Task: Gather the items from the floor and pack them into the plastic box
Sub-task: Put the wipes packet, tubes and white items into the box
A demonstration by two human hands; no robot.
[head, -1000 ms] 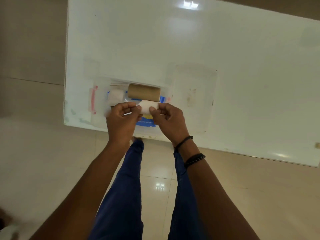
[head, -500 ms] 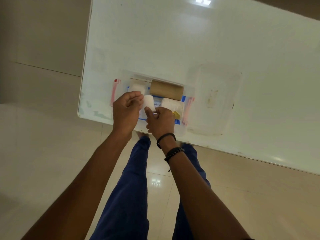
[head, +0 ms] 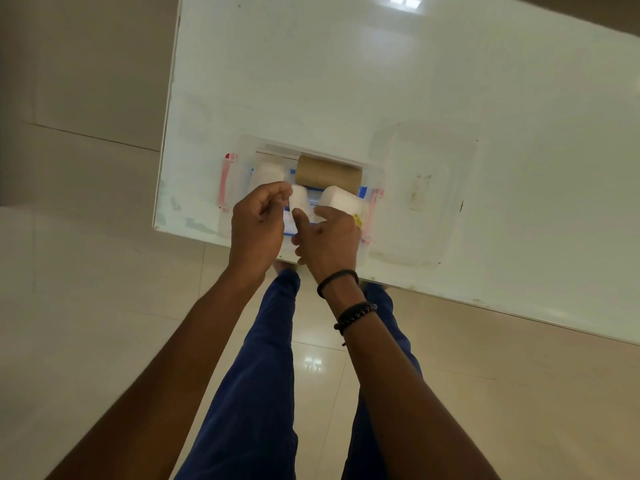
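Note:
The clear plastic box (head: pixel 239 188) with pink latches sits on the white table (head: pixel 381 81), near its front left corner. Inside lie a brown cardboard tube (head: pixel 329 173), a white roll (head: pixel 268 173) at the left, a white block (head: pixel 341 199) at the right and a blue-labelled packet (head: pixel 313 204) underneath. A small white roll (head: pixel 299 197) stands upright over the box's middle. My left hand (head: pixel 258 226) touches its left side with curled fingertips. My right hand (head: pixel 329 239) pinches its lower end between thumb and forefinger.
The box's clear lid (head: pixel 419 195) lies flat on the table just right of the box. The table's front edge runs diagonally above my blue-trousered legs (head: pixel 263 375). Glossy beige floor tiles (head: pixel 86 271) surround the table.
The small white roll has turned from lying across both hands to standing upright and has sunk lower into the box. My right hand has shifted under it. The camera view has drifted left.

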